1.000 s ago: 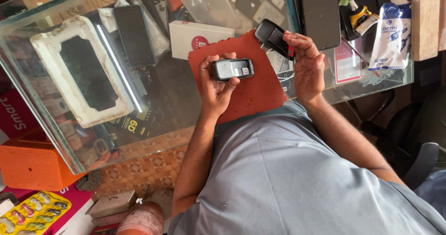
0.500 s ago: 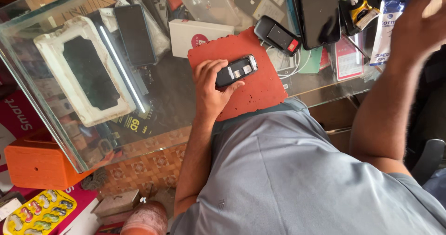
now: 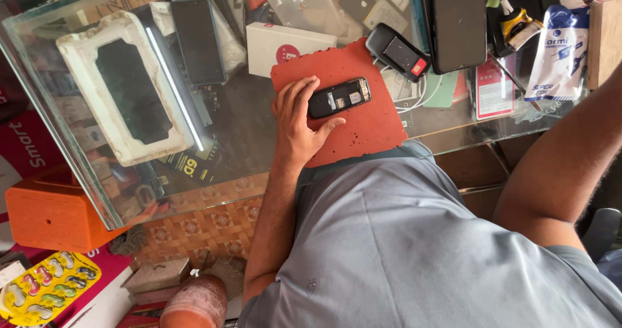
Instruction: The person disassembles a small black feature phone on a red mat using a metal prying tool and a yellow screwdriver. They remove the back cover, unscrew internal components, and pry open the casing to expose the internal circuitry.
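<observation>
My left hand point(image 3: 295, 117) lies on a red mat point(image 3: 369, 130) on the glass tabletop point(image 3: 240, 146). Its thumb and fingers grip the left end of a small black phone point(image 3: 343, 96), whose back is open and shows its inner parts. A black cover piece with a red patch point(image 3: 396, 52) lies loose at the mat's far right corner. Only my right forearm point(image 3: 564, 159) shows, stretching off the right edge; the hand itself is out of the picture. My grey shirt fills the lower part of the view.
On the glass lie a white foam frame point(image 3: 123, 88), a black smartphone point(image 3: 197, 39), a white box point(image 3: 285, 46), a large dark tablet point(image 3: 459, 20) and a white pouch point(image 3: 556, 56). An orange box point(image 3: 52, 211) and a yellow blister pack point(image 3: 45, 289) sit below left.
My right hand set the black cover piece down by the mat and swung away to the right, out of view. My left hand lowered the small phone onto the mat.
</observation>
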